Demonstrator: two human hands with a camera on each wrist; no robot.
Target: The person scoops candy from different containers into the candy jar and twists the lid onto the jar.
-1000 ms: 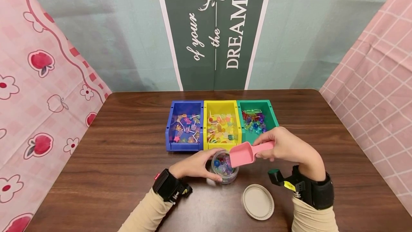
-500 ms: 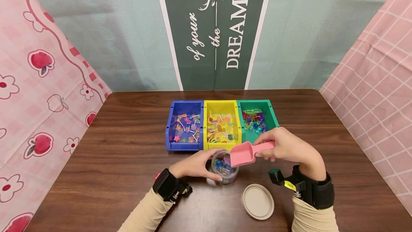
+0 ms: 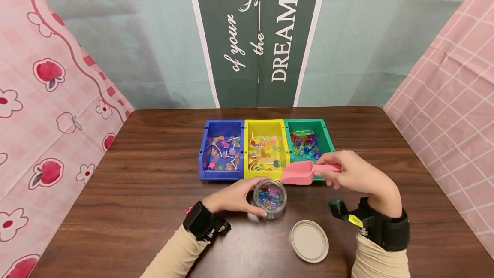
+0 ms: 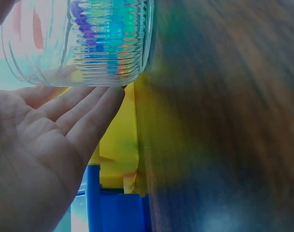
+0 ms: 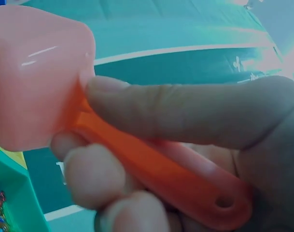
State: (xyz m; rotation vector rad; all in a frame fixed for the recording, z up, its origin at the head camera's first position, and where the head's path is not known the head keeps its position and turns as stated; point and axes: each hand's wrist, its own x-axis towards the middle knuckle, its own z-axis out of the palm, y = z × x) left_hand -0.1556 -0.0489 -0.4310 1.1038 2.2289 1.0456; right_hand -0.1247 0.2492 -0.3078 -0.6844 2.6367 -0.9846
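Note:
My left hand [image 3: 235,197] holds a clear ribbed jar [image 3: 284,203], its thumb on the near side and its fingers on the far side. Colourful translucent beads or charms [image 3: 270,196] lie inside the jar. In the left wrist view the fingers touch the wall of the jar [image 4: 45,63]. My right hand [image 3: 353,174] grips a pink scoop [image 3: 299,173] by its handle, just beyond the jar's upper right rim and in front of the bins. No pieces show in the scoop's bowl. The right wrist view shows thumb and fingers pinching the handle of the scoop [image 5: 40,82].
Behind the jar stand a blue bin [image 3: 221,176], a yellow bin [image 3: 266,126] and a green bin [image 3: 305,125] side by side, each with small colourful pieces. A round beige lid [image 3: 309,241] lies on the brown table [image 3: 154,162], right of the jar and nearer the front.
The right hand and scoop have moved right and slightly away from the jar, uncovering its mouth. More blue pieces show in the jar than one second ago. The left hand has stayed put.

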